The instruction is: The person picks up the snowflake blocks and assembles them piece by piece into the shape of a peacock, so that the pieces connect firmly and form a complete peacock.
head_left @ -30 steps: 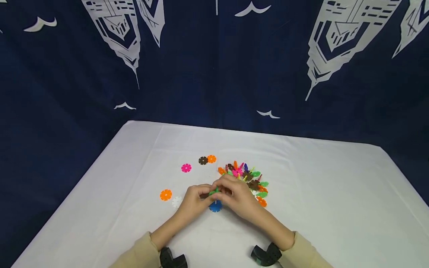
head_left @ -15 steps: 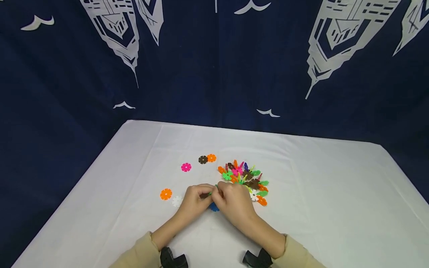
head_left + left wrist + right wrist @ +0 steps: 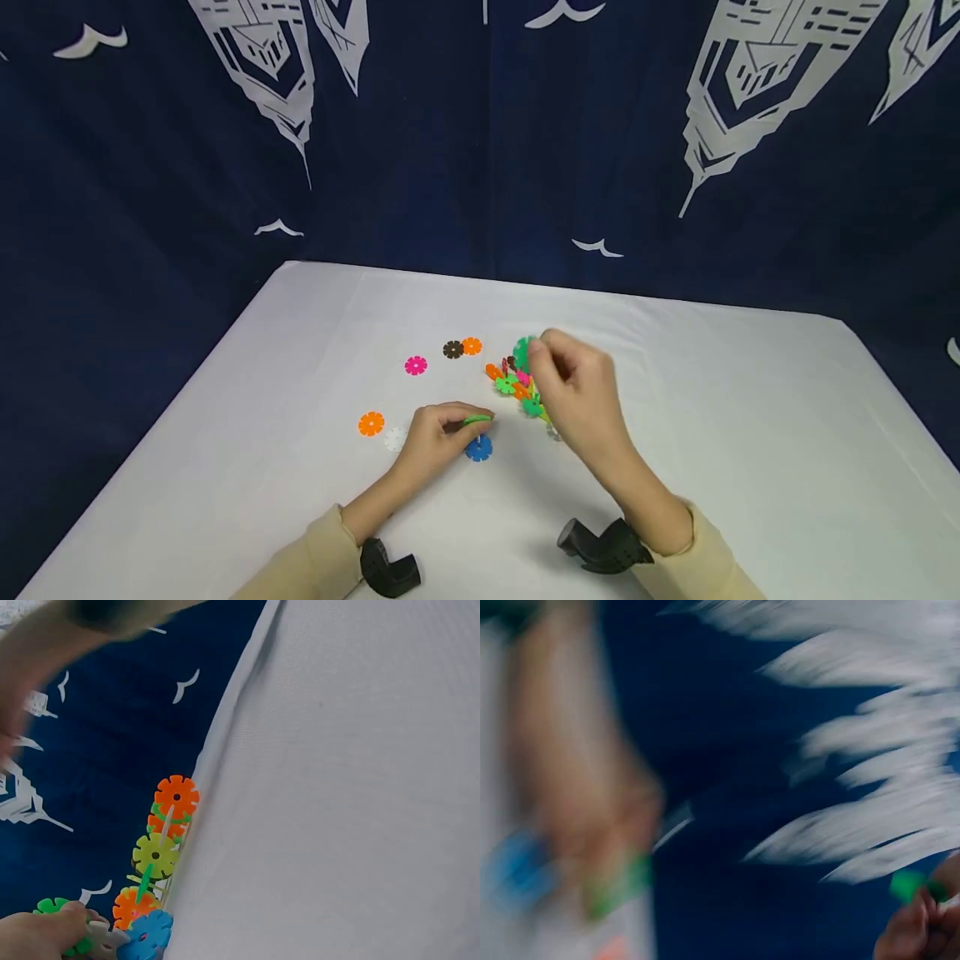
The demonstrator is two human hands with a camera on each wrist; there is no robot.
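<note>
My left hand (image 3: 435, 433) pinches a light green interlocking disc (image 3: 477, 419), seen edge-on in the head view. Joined below it are a white disc (image 3: 105, 939) and a blue disc (image 3: 478, 448), clearest in the left wrist view. Raised above the table, my right hand (image 3: 581, 400) pinches a darker green interlocking disc (image 3: 522, 354) between thumb and fingers. Behind that hand lies a colourful cluster of joined discs (image 3: 507, 383), its right part hidden by the hand. The right wrist view is badly blurred, with a bit of green disc (image 3: 907, 886) at the fingertips.
Loose discs lie left of the cluster: orange (image 3: 371, 423), white (image 3: 394, 439) partly behind the left hand, pink (image 3: 416, 366), brown (image 3: 453, 349) and another orange one (image 3: 472, 345). A white cloth (image 3: 720, 417) covers the table. A dark blue curtain (image 3: 420, 167) hangs behind it.
The right hand has left the left hand's piece and moved up and right, now with a darker green disc in its fingers. The left hand stays nearly in place, still holding its joined discs.
</note>
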